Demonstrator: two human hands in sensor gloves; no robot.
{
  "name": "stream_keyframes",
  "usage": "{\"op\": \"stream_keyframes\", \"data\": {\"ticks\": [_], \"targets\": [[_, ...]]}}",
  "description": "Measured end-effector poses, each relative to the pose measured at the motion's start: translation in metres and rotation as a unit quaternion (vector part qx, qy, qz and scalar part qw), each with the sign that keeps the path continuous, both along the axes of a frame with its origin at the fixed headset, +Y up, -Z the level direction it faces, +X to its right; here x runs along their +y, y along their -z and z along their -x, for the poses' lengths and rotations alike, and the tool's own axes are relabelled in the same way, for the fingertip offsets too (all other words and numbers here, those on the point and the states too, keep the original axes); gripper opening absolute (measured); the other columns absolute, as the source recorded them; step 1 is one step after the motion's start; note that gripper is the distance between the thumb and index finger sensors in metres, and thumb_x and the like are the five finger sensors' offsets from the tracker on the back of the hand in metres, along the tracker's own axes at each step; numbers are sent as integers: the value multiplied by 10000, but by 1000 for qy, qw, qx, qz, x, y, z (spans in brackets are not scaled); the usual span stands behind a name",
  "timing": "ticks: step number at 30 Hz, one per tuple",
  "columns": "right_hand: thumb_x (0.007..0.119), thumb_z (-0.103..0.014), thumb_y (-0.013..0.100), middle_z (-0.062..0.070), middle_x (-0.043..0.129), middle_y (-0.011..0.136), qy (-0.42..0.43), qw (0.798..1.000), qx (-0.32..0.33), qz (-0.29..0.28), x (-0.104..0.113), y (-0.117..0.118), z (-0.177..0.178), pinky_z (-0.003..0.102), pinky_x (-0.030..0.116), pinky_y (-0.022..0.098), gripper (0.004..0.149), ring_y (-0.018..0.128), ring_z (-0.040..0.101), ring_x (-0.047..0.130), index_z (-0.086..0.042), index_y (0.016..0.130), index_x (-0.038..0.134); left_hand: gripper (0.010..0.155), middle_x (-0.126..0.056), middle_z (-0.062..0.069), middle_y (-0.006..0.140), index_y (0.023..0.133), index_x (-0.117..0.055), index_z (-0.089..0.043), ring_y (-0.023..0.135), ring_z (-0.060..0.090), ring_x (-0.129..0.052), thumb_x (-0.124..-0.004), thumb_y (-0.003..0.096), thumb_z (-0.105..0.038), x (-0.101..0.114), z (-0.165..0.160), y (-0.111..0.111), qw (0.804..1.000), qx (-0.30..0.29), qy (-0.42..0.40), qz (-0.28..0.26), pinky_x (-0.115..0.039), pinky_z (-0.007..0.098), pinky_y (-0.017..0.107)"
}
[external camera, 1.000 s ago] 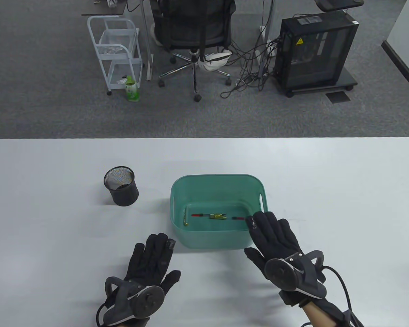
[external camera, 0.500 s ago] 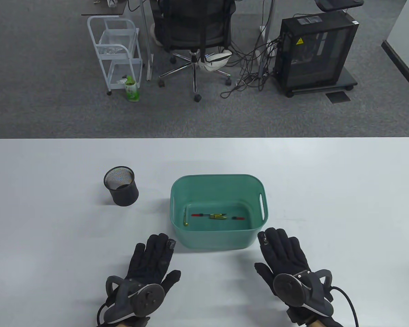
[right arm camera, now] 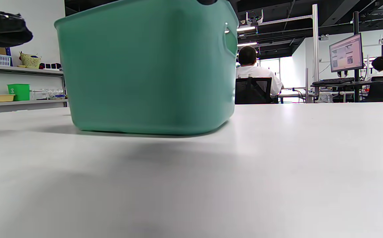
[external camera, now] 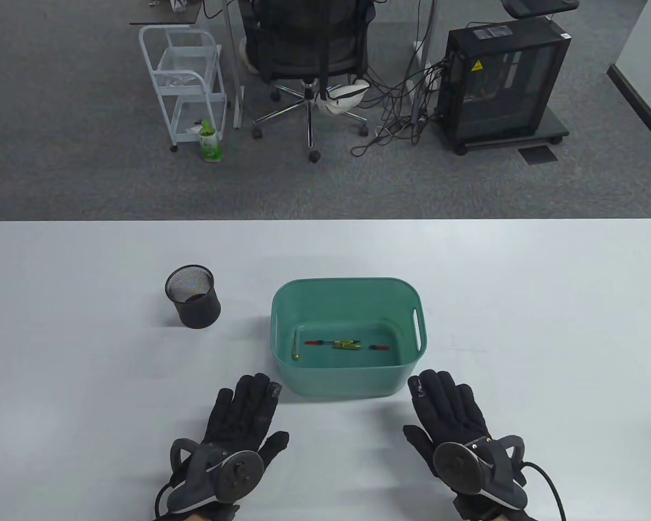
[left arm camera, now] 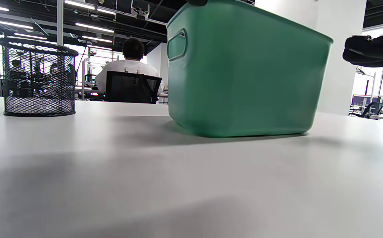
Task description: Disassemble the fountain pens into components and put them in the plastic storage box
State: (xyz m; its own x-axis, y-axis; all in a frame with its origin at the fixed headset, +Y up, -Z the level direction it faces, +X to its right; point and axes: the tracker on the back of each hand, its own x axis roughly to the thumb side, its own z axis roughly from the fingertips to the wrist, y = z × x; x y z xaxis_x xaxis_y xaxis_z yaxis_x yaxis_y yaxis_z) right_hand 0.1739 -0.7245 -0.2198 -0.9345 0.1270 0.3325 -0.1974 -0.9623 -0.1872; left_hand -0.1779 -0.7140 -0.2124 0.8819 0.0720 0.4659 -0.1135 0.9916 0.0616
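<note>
The gloved right hand (external camera: 449, 404), withdrawn from the green plastic storage box (external camera: 336, 381), lies flat and empty beside the spread left hand (external camera: 243, 412), suggesting disassembly is finished.

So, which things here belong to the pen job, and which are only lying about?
Job: box; pen parts in it; left hand; right hand, both flat, holding nothing.
Lying about: mesh cup; table.

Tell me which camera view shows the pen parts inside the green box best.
The table view: it looks down into the green box, so the pen parts show lying on its floor. The left wrist view and the right wrist view sit low at table height and show only the box's outer wall; the parts are hidden.
</note>
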Motion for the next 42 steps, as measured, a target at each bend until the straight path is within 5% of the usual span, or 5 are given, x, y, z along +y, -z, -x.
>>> {"op": "stream_keyframes", "data": {"ticks": [42], "targets": [[535,-530,571,74,310,1237,-4,1000,12,18,-3,-4,3,480,289,841,726,1144,317,345,-207,1195,353,771,-304,170,1344,1273,-262,-104,1220,407,-289,-413,665,-554,-5,-3,2,1000,-5,6,14,-206,559,872]]}}
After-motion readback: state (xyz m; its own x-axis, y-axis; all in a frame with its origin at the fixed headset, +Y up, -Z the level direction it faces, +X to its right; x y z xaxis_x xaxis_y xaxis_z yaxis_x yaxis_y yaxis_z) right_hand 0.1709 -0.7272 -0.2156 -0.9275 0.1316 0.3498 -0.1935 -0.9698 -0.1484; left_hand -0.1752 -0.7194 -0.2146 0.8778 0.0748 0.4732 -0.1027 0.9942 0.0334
